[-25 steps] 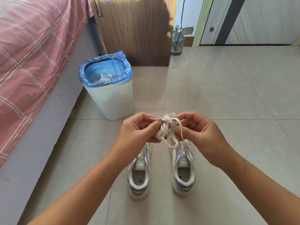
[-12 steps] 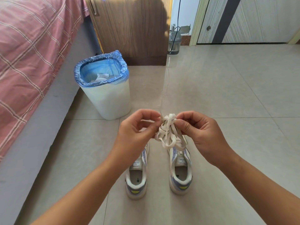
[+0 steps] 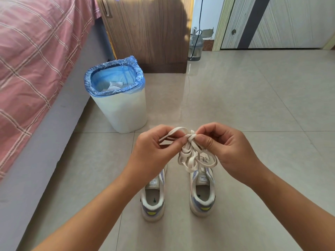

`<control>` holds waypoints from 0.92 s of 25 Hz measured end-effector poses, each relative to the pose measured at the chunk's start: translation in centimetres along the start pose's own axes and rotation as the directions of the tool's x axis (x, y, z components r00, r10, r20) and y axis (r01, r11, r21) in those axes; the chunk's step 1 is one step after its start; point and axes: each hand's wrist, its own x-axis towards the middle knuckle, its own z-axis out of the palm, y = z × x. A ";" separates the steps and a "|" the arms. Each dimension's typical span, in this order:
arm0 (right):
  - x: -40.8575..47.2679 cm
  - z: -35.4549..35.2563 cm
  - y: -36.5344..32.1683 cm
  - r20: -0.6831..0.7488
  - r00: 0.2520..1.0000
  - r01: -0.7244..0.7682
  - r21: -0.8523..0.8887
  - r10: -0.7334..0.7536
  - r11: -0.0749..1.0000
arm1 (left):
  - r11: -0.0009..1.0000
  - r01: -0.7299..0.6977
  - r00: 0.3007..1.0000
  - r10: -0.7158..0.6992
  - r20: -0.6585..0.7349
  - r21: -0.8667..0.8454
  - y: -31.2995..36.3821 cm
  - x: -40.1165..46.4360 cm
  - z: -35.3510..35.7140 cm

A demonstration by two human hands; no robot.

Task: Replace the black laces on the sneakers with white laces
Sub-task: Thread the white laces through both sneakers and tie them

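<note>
A knotted bundle of white laces [image 3: 190, 154] hangs in the air between my hands, above two sneakers. My left hand [image 3: 154, 151] pinches a loose strand drawn out to the left. My right hand [image 3: 224, 149] pinches the knot at the top of the bundle, and loops dangle below it. The left sneaker [image 3: 153, 198] and the right sneaker [image 3: 202, 192] stand side by side on the tiled floor, heels toward me, white with lilac panels and a yellow heel patch. My hands and the bundle hide their fronts, so the eyelets are not visible.
A white bin with a blue liner [image 3: 117, 98] stands left of my hands, with crumpled paper inside. A bed with a pink checked cover [image 3: 32, 57] runs along the left. A wooden cabinet [image 3: 150, 29] and a door [image 3: 282, 22] are at the back.
My left hand has drawn a strand out of the bundle to the left, and the loops hang looser and lower. The view has shifted slightly.
</note>
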 end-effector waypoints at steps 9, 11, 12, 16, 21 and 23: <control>0.1 0.3 0.2 0.043 0.993 0.107 0.015 -0.108 0.994 | 0.795 0.302 0.944 -0.325 0.051 -0.526 0.2 0.2 0.3; 0.2 0.2 0.4 0.056 0.993 0.096 0.065 -0.100 0.993 | 0.742 0.302 0.942 -0.329 0.067 -0.598 0.3 0.2 0.4; 0.2 0.1 0.6 0.062 0.993 0.100 0.073 -0.105 0.992 | 0.732 0.290 0.945 -0.321 0.064 -0.617 0.3 0.2 0.5; 0.1 0.0 0.8 0.076 0.991 0.101 0.074 -0.106 0.992 | 0.869 0.113 0.985 -0.161 -0.059 -0.482 -0.1 0.0 0.3; -0.4 0.5 0.8 0.049 0.987 0.151 -0.001 -0.151 0.988 | 0.974 -0.018 0.989 -0.017 -0.148 -0.228 0.2 -0.7 0.7; -0.3 0.6 0.7 0.011 0.983 0.186 -0.034 -0.186 0.982 | 0.981 -0.052 0.994 0.033 -0.100 -0.186 0.2 -0.8 0.8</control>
